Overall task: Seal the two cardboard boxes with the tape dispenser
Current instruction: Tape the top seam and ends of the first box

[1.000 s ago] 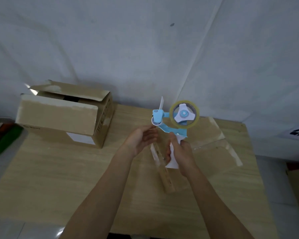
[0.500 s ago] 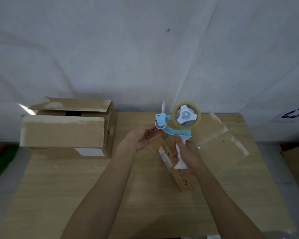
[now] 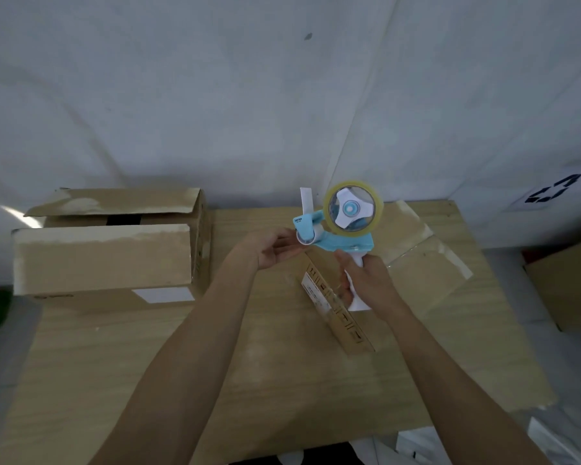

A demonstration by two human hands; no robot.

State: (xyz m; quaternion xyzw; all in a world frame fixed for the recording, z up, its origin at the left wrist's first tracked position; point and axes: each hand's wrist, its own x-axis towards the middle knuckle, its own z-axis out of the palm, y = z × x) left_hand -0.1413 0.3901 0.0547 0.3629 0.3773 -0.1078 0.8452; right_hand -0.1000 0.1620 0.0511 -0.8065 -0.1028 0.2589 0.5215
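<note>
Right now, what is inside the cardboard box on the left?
Between the two top flaps of the box, only a dark gap shows. The flaps and shadow hide any contents.

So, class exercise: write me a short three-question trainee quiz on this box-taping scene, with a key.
1. True or false: the right hand grips the tape dispenser by its white handle.
2. The open cardboard box sits on the table's: A) left side B) right side C) near edge.
3. What colour is the dispenser's frame?
Key: 1 true; 2 A; 3 blue.
</note>
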